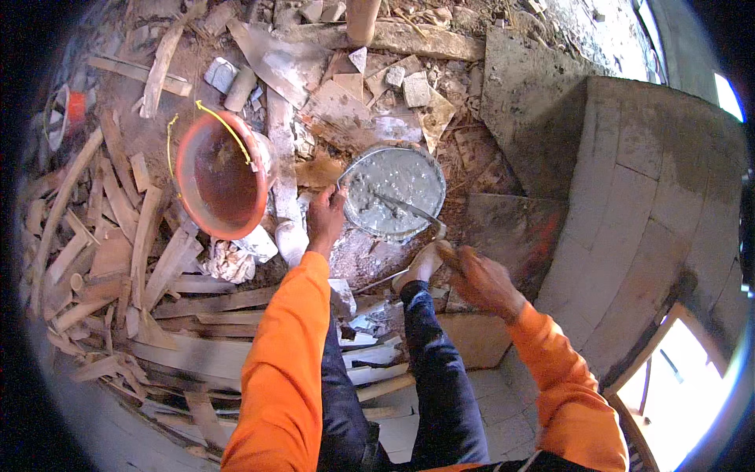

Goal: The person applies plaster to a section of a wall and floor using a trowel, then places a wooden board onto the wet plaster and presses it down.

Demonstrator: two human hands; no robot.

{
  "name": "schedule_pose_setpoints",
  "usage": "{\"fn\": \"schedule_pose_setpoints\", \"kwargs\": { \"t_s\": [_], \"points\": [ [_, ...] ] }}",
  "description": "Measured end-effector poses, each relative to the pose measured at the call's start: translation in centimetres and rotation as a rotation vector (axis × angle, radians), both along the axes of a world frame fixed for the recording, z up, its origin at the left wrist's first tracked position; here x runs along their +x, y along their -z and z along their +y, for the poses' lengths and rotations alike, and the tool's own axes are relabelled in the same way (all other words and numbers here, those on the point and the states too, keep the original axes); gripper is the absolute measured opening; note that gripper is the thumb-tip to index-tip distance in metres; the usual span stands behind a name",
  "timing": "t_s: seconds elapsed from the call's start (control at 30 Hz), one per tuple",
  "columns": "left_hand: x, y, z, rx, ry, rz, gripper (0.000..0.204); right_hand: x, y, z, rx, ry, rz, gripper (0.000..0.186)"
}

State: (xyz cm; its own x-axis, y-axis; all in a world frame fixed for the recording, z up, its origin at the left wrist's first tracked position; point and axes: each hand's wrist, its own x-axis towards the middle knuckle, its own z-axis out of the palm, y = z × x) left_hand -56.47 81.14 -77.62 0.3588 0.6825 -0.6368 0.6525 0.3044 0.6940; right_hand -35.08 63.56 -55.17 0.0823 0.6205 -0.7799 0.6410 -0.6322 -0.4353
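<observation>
A round bucket (pixel 443 187) filled with wet grey mortar (pixel 393 179) stands in front of my feet. My left hand (pixel 326 214) is closed at the left side of its rim, where a thin wire handle shows. Wrapped round the wooden grip of a trowel (pixel 418 211) is my right hand (pixel 486 282), to the right of the bucket. The trowel's metal neck slants over the near rim, and its blade is sunk in the mortar, mostly hidden.
Left of the mortar stands an orange-brown bucket (pixel 250 224) with a yellow rope handle (pixel 228 130). Scrap wood (pixel 145 236) lies heaped at the left. A block wall (pixel 637 212) rises at the right, with a bright framed opening (pixel 668 393). Rubble and boards cover the far ground.
</observation>
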Motion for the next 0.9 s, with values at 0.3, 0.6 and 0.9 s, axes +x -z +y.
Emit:
{"fn": "schedule_pose_setpoints", "kwargs": {
  "t_s": [0.3, 0.6, 0.9],
  "points": [
    [6.3, -0.9, -1.3, 0.062, 0.046, 0.101, 0.029, -2.2, 21.9, -1.9, -0.182, 1.129, 0.593, 0.020],
    [1.1, 0.1, 0.0, 0.151, 0.085, 0.094, 0.032, -5.8, 13.9, 0.2, -0.079, 0.035, -0.259, 0.034],
    [0.9, -1.2, 0.7, 0.103, 0.164, 0.036, 0.029, -7.0, 11.9, 2.6, -0.215, -0.105, -0.305, 0.054]
  ]
}}
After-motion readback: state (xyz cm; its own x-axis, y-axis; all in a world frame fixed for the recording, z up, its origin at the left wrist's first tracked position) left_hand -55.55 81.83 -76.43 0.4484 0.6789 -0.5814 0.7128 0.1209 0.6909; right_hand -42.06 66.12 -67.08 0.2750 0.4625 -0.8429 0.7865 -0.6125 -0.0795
